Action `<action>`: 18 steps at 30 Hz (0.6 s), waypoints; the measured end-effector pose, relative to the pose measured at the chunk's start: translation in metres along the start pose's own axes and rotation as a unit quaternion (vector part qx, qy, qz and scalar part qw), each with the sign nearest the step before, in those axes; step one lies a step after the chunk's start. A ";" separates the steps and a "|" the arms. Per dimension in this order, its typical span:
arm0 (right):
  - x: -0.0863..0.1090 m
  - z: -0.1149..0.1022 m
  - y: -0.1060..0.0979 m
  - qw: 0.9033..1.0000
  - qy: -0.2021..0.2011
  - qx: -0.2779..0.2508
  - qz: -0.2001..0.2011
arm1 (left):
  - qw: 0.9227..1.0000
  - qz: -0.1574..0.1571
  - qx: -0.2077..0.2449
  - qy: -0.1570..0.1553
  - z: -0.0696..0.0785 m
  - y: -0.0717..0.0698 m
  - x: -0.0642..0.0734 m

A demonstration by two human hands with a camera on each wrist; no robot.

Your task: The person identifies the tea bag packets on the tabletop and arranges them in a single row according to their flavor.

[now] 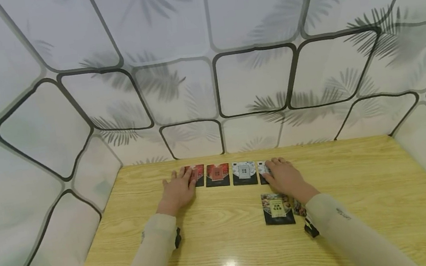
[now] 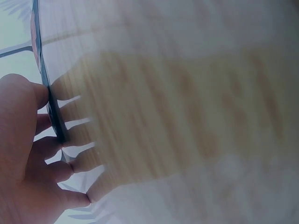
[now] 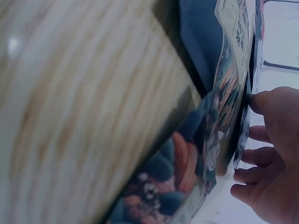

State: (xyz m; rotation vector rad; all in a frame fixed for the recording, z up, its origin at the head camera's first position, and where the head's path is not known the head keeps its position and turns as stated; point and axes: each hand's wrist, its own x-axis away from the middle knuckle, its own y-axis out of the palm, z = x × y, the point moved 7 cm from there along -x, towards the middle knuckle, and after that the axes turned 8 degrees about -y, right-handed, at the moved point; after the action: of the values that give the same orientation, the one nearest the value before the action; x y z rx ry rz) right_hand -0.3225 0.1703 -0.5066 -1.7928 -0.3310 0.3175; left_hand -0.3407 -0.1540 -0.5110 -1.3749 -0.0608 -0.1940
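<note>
Four flat packets lie in a row near the back of the table. My left hand point(image 1: 179, 190) rests its spread fingers on the leftmost red-and-black packet point(image 1: 200, 176), covering its left part. Beside that lie another red packet point(image 1: 217, 175) and a white-and-black packet point(image 1: 244, 173). Fingers of my right hand point(image 1: 286, 178) lie over the fourth, white-patterned packet point(image 1: 263, 177), hiding most of it. In the right wrist view, the right hand point(image 3: 275, 158) has its fingertips at that packet's edge. The left wrist view shows the left hand point(image 2: 32, 163) against a dark packet edge point(image 2: 54, 119).
Nearer me, below the right hand, lies a dark floral packet point(image 1: 278, 209) with a yellow label. A second floral packet point(image 1: 299, 208) is partly hidden under the right wrist. The wood-grain table point(image 1: 220, 241) meets a patterned fabric wall point(image 1: 255, 81) behind the row.
</note>
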 end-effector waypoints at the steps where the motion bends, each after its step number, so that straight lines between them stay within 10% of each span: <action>1: 0.000 -0.001 0.000 1.000 0.001 -0.002 -0.001 | 1.000 0.000 -0.001 0.000 0.000 0.000 0.000; 18: 0.005 0.001 -0.006 1.000 0.008 -0.027 -0.001 | 1.000 0.002 -0.007 0.000 0.000 0.000 0.000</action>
State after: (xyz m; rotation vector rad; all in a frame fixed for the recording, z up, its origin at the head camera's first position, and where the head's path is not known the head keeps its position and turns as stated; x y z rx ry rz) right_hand -0.3185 0.1751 -0.5010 -1.8476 -0.3318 0.2947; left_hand -0.3406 -0.1536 -0.5107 -1.3888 -0.0562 -0.1916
